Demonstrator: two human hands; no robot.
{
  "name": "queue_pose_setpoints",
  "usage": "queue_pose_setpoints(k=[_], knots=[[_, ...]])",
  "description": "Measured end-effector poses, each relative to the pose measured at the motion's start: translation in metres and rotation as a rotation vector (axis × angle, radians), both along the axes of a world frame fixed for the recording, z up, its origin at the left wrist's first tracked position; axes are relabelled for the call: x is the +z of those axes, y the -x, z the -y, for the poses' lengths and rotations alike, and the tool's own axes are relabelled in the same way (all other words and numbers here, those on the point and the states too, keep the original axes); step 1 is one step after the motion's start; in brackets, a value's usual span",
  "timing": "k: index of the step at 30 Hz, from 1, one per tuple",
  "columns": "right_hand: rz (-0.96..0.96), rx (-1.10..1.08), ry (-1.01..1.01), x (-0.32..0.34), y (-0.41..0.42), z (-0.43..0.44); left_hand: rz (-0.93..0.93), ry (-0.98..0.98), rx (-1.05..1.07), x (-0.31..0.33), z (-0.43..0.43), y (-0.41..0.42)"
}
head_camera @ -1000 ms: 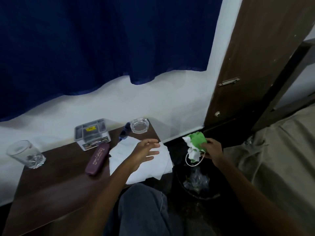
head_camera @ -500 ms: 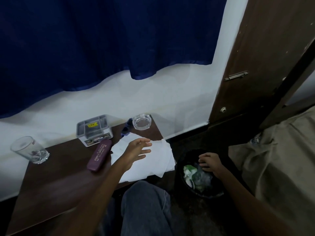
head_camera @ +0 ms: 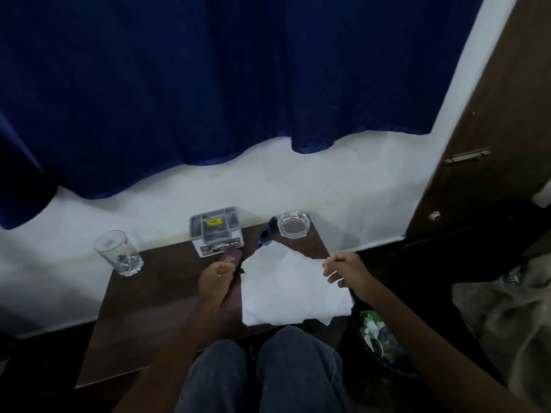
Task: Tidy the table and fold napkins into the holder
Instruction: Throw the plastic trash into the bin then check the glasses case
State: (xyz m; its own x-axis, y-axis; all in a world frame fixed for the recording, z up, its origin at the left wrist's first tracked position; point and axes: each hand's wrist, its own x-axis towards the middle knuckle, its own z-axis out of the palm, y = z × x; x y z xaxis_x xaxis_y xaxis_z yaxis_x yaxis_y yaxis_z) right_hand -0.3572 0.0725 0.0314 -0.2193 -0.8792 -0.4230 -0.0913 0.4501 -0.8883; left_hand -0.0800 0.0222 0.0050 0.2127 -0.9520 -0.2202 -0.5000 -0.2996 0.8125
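Note:
A pile of white napkins (head_camera: 286, 287) lies spread on the right part of the dark wooden table (head_camera: 161, 311). My right hand (head_camera: 346, 271) has curled fingers that pinch the napkins' right edge. My left hand (head_camera: 216, 274) is curled at the napkins' left edge, closed round the lower end of a maroon case (head_camera: 232, 255), whose top sticks out beyond the knuckles. The grey compartmented holder (head_camera: 216, 229) stands at the back against the wall, just beyond the case.
A drinking glass (head_camera: 117, 253) stands at the table's back left. A glass ashtray (head_camera: 293, 225) and a dark blue object (head_camera: 266, 234) sit at the back right. A black bin (head_camera: 384, 344) with green and white waste stands on the floor to the right. My knees are under the front edge.
My right hand dropped the green and white waste into the bin, then came up to the napkins' right edge. My left hand moved left off the napkins and closed on the maroon case.

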Motion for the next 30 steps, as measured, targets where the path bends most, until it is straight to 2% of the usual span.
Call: queue_pose_setpoints(k=[3,5,8,13,16,18,21,23,25,28,30], knots=[[-0.028,0.12,-0.017,0.003,-0.032,0.009,0.138,0.027,0.039,-0.01,0.004,-0.023],[-0.026,0.171,-0.018,0.003,-0.053,0.014,0.201,-0.039,0.024,-0.018,0.006,-0.033],[-0.068,0.234,-0.064,-0.002,-0.084,0.022,0.235,-0.142,-0.04,-0.031,0.003,-0.038],[-0.156,0.368,-0.173,-0.019,-0.14,0.024,0.342,-0.114,-0.072,-0.043,0.003,-0.039],[-0.119,0.376,-0.228,-0.025,-0.166,0.021,0.226,-0.09,-0.052,-0.043,0.004,-0.045],[-0.045,0.31,-0.239,-0.027,-0.178,0.013,0.081,-0.08,-0.018,-0.041,0.002,-0.051],[0.038,0.205,-0.211,-0.025,-0.186,0.002,-0.152,-0.062,0.037,-0.033,-0.008,-0.059],[0.087,0.191,-0.18,-0.02,-0.183,0.003,-0.218,-0.026,0.026,-0.025,-0.016,-0.064],[0.202,0.145,-0.19,-0.014,-0.178,0.003,-0.273,0.025,0.019,-0.015,-0.026,-0.066],[0.401,-0.097,-0.099,-0.023,-0.175,-0.004,-0.377,0.091,0.059,-0.005,-0.041,-0.066],[0.543,-0.129,-0.089,-0.03,-0.178,-0.012,-0.441,0.132,0.064,-0.005,-0.055,-0.065]])
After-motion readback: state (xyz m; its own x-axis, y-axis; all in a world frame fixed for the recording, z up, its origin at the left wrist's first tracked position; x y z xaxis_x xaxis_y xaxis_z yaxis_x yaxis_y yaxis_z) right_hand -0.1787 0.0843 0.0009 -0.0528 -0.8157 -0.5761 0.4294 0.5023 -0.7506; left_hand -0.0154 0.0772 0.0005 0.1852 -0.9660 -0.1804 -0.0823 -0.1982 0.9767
